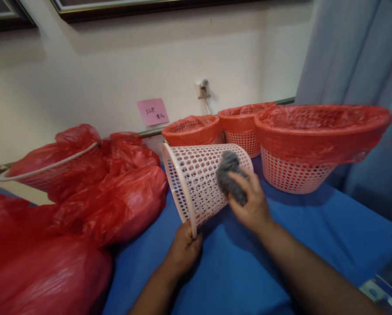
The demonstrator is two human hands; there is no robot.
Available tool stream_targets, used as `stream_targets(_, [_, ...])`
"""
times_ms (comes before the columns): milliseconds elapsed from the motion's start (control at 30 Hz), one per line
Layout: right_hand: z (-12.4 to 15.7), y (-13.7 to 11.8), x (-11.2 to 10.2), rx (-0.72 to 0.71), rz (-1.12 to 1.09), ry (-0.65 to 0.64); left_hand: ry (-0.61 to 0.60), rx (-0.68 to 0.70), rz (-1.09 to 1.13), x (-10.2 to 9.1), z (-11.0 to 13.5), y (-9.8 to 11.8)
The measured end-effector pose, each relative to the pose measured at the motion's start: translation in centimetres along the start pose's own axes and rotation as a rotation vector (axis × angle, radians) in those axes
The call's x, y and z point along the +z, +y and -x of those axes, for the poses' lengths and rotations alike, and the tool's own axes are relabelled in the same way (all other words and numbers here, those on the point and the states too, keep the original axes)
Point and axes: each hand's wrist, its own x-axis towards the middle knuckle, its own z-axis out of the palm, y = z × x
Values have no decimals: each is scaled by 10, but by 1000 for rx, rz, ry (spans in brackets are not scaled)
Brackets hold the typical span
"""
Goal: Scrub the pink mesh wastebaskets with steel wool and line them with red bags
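A pale pink perforated plastic wastebasket [199, 175] is tipped on its side above the blue cover, its open mouth facing left. My left hand [183, 248] grips its rim at the lower edge, thumb and fingers closed round it. Bunched in my right hand [253, 199] is a grey cloth [230, 177], pressed against the basket's side near its base. The fingers of that hand are wrapped partly round the cloth. Part of the basket's wall is hidden behind the cloth and fingers.
Three baskets with red bag liners stand behind and right: a near one [297, 173], a middle one [244, 135] and a left one [191, 129]. Filled red plastic bags [126, 201] crowd the left, beside another basket [48, 168]. A blue-covered surface [235, 271] lies below; a curtain [362, 65] hangs right.
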Motion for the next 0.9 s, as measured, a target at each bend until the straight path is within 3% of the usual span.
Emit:
stream_targets(100, [-19, 47, -5, 462, 14, 180, -29, -10, -10, -3, -3, -4])
stream_targets(167, [-23, 57, -6, 568, -25, 202, -54, 4, -23, -4, -6, -4])
stream_targets(200, [-22, 53, -6, 521, -28, 191, -65, 6, -31, -4, -7, -3])
stream_targets(267, [-13, 30, -5, 264, -18, 114, -80, -10, -49, -4, -8, 0])
stream_targets(400, [13, -31, 0, -313, -192, -280, -25, -63, 1, -7, -3, 8])
stream_targets(500, [21, -48, 3, -468, -266, -423, 143, -119, 123, -11, 6, 9])
stream_targets(600, [14, -28, 4, -310, -186, -309, 223, -188, 165, -15, 11, 8])
stream_targets(700, [-3, 15, 2, 104, -26, 9, 194, -172, 116, -14, 11, 8])
stream_targets(767, [-12, 38, 1, 354, 4, 137, 145, -134, 49, -12, 10, 8])
stream_targets(833, [-15, 43, 1, 414, 2, 152, 89, -97, -24, -8, 8, 8])
stream_targets(900, [-9, 27, 2, 258, -16, 78, 40, -56, -95, -4, 7, 6])
